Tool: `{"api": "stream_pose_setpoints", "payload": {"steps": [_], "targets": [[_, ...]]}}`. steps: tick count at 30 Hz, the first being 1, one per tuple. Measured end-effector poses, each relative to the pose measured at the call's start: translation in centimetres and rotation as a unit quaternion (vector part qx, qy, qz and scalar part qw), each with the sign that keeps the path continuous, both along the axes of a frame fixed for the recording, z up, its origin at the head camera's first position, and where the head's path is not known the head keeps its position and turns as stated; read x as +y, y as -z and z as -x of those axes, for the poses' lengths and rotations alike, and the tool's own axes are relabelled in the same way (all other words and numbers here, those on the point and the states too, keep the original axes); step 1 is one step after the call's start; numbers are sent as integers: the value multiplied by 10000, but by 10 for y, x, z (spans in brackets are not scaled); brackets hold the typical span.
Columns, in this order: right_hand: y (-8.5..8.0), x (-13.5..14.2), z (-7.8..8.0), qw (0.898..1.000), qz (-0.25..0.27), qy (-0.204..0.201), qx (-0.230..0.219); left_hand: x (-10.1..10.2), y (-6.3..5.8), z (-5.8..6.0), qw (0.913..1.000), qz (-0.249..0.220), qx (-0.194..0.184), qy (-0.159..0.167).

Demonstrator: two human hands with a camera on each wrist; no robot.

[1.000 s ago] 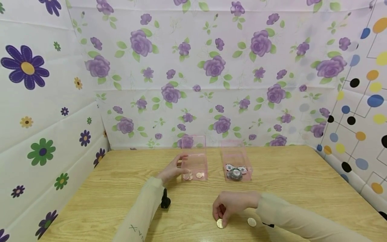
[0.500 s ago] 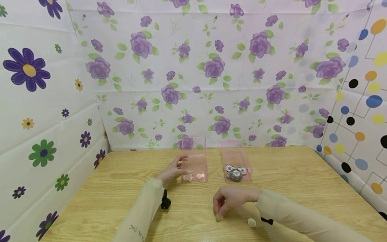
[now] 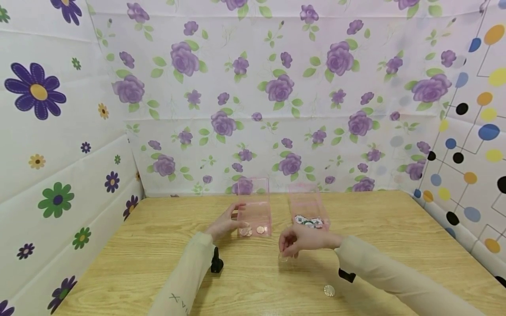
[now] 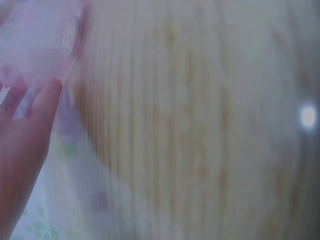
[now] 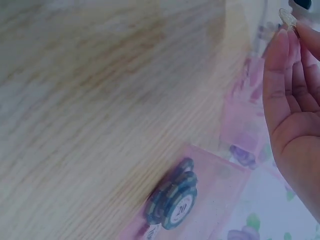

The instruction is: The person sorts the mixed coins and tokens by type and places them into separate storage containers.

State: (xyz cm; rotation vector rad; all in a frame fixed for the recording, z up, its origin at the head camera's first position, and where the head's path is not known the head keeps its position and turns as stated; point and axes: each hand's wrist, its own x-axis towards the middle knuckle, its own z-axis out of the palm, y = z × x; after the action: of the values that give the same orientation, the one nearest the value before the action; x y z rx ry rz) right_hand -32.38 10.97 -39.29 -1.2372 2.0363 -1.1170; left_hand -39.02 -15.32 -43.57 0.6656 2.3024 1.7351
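At the left side of a clear pink box point(image 3: 258, 213), my left hand point(image 3: 225, 224) grips the wall, thumb toward the front and fingers farther back. Several coppery coins point(image 3: 260, 230) lie in the front of that box. In the left wrist view the hand point(image 4: 25, 135) holds the pink box point(image 4: 40, 45) at its edge. My right hand point(image 3: 306, 239) pinches a gold coin point(image 5: 287, 18) between thumb and fingertips, above the table and in front of the boxes. Another coin point(image 3: 329, 290) lies on the table, nearer the front and to the right.
Right of the first box stands a second pink box point(image 3: 308, 204) with several poker chips point(image 5: 181, 206) in it, partly behind my right hand in the head view. Both lids stand up. Flowered cloth point(image 3: 253, 87) hangs behind the wooden table point(image 3: 158, 245).
My right hand has picked the gold coin up off the table and carried it forward toward the boxes. The left hand stays at its box.
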Motion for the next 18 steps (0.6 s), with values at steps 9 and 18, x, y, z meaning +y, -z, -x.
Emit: {"api": "stream_pose_setpoints", "payload": {"steps": [9,18], "targets": [[-6,0,11,9988,289,243,-313,0,-1,1,9999,63,69,63],[-10,-2,25,9956,563,655,-369,0,-1,0,9998,140,145,81]]}}
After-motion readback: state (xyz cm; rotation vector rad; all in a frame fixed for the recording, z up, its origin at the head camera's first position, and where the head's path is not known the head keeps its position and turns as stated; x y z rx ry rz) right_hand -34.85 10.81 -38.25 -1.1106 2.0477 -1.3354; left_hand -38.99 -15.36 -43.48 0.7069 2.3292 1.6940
